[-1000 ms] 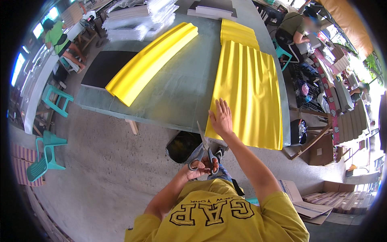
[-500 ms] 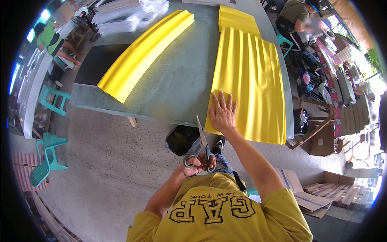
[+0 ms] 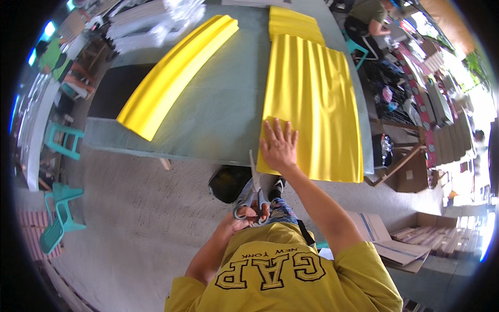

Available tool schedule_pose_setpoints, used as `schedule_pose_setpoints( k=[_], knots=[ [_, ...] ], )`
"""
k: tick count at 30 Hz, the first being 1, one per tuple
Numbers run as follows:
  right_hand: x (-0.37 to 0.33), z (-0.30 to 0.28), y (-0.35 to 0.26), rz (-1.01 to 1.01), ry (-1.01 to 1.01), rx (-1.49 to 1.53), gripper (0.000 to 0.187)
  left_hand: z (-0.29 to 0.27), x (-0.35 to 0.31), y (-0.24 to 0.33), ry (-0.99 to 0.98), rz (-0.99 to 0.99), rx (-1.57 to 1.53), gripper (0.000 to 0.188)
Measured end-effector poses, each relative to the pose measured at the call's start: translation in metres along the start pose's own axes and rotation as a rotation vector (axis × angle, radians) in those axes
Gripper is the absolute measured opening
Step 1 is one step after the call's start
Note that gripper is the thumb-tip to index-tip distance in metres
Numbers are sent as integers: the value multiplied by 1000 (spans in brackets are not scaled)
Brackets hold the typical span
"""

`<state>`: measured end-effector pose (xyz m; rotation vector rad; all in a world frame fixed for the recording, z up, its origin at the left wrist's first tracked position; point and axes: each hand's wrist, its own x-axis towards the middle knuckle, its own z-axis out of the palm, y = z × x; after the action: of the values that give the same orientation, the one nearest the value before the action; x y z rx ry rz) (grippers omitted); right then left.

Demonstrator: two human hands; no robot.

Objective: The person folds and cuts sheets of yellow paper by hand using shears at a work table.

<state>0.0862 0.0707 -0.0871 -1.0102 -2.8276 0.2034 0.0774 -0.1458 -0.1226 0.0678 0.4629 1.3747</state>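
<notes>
1. The left grip is curled round the handles of the scissors, low in front of the shirt; the handle loops sit apart.
2. The right grip is spread, laid palm down on the wavy yellow sheet, close to its near left corner and covering part of it.
3. Around these, the sheet lies on the right part of the grey-green desk, with a second yellow piece at its far end. Left of it, a folded yellow strip overlaps a black panel, hiding part of it. A plastic-wrapped stack lies beyond.
4. A dark bag sits on the floor by the near edge. A teal stool and a teal chair stand to the left, an unfolded carton to the right; two co-workers are farther off.
5. The left forearm is bent near the body; the right one reaches forward and inward, fingers pointing away.
6. The scissors' blades point away, toward the desk. The sheet's long axis and ripples run away from the person; the strip slants from near left to far right.
</notes>
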Motion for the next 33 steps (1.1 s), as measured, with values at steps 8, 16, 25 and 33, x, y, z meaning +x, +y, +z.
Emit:
schedule_pose_setpoints(
  k=[8,16,25,33],
  knots=[
    [-11,-44,49,-27,-103,567,48,6,-80,69,176,-146,806,38],
    [-170,-32,136,650,-269,1208,31,26,-1,201,993,277,2037,38],
    [-133,-24,89,867,-123,2044,34,43,53,239,1086,-120,2270,47],
    [-149,-43,140,842,12,2109,27,83,124,178,255,709,2678,54]
  ],
)
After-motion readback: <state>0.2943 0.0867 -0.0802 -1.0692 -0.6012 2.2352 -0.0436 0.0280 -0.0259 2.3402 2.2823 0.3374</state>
